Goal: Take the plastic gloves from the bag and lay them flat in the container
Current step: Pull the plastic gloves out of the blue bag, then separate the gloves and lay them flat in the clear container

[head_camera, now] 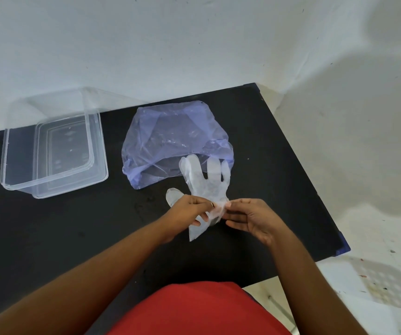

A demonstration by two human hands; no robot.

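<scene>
A thin clear plastic glove [204,183] is stretched over the black table, fingers pointing away from me toward the bag. My left hand [189,210] and my right hand [247,217] both pinch its cuff end between thumb and fingers, close together. The bluish translucent bag [170,134] lies crumpled just beyond the glove, its mouth facing me; what it holds is hard to make out. The clear rectangular container [98,151] stands open at the table's left, with nothing visible inside.
The black table [61,226] ends at the right in an edge with a blue corner [343,250]. A white wall runs behind it. A white perforated stool [388,284] sits on the floor at lower right.
</scene>
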